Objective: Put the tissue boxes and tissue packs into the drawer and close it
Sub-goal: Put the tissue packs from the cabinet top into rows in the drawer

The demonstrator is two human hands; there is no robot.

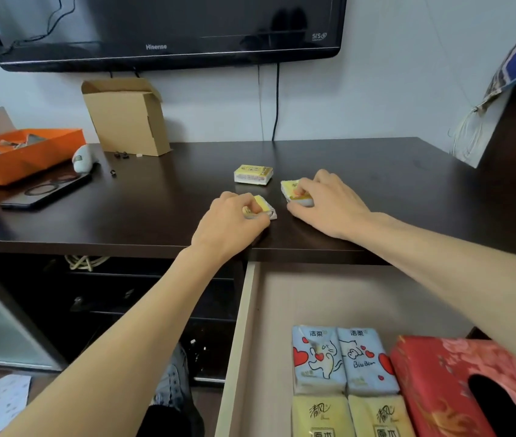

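I see three small yellow packs on the table (376, 171). My left hand (229, 227) grips one pack (264, 207), my right hand (329, 205) grips another (289, 188); the third pack (253, 174) lies free behind them. The open drawer (244, 326) below holds four packs (344, 383) and a red box (439, 383).

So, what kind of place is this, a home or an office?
Most likely a room in a home: a wall-mounted television hangs above a dark cabinet top carrying household clutter, and the open drawer below holds tissue packs and a red tissue box.
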